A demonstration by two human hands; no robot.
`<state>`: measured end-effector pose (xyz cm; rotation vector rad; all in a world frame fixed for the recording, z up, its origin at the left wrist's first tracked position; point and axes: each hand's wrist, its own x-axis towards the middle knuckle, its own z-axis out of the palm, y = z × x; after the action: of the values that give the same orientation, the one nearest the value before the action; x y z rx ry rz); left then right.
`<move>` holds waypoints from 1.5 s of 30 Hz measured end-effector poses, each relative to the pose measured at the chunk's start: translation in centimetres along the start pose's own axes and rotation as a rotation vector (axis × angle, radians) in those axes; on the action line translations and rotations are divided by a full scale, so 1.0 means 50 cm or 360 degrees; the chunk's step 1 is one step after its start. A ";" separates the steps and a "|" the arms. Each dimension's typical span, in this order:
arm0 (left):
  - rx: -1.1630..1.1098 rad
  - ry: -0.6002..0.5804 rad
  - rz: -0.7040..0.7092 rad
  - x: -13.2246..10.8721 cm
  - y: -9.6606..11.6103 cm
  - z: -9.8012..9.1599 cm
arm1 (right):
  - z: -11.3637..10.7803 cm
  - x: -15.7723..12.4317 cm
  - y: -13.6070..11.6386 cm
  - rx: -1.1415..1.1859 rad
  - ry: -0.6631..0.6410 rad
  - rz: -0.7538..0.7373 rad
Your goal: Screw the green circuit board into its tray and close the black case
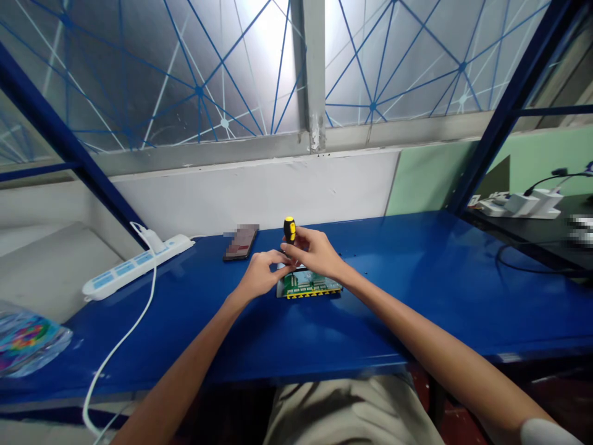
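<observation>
A yellow and black screwdriver [290, 230] stands nearly upright, its handle gripped between the fingers of my right hand [315, 252]. Its lower end is hidden behind my fingers. Under both hands lies a green circuit board [308, 283] with a row of yellow parts along its near edge. My left hand [265, 271] is at the board's far left, thumb and fingers pinched together close to the screwdriver's lower end. Whatever sits in that pinch is too small or hidden to make out.
A phone [241, 241] lies behind my left hand on the blue table [296, 346]. At the left is a white power strip [139, 266] with a white cable running over the table's front edge. Tiny dark bits lie right of the board. A colourful plastic bag [30, 340] rests far left.
</observation>
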<state>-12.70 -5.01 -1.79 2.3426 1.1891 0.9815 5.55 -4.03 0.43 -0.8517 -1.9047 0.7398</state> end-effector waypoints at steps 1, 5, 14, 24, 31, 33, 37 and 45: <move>0.0006 0.0009 -0.0007 0.000 0.000 0.000 | 0.000 0.000 0.000 0.0005 0.0006 0.0003; 0.0017 -0.0029 -0.0008 0.000 0.002 -0.002 | -0.001 0.000 0.000 0.0032 0.0020 0.0000; 0.0069 -0.0173 0.0009 -0.002 0.001 -0.013 | -0.009 0.002 -0.004 0.0139 0.0070 0.0017; 0.0065 -0.0184 0.0014 -0.003 0.003 -0.021 | -0.001 0.002 0.005 0.0061 0.0011 -0.0010; 0.0114 -0.0215 -0.0007 -0.006 -0.005 -0.017 | -0.004 0.001 0.006 0.0160 0.0016 0.0015; 0.0086 -0.0202 -0.0018 -0.005 -0.007 -0.014 | -0.006 0.000 0.001 0.0186 0.0016 0.0028; 0.0007 -0.0149 -0.0046 -0.003 -0.010 -0.010 | -0.013 0.002 -0.012 0.0250 0.0051 0.0025; 0.0069 -0.0103 0.0040 0.029 0.036 0.014 | -0.116 0.007 -0.011 0.0203 0.0423 0.0056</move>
<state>-10.58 -4.93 -0.65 2.4091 1.1705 0.8897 10.46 -3.20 3.47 -0.8595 -1.5944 0.7225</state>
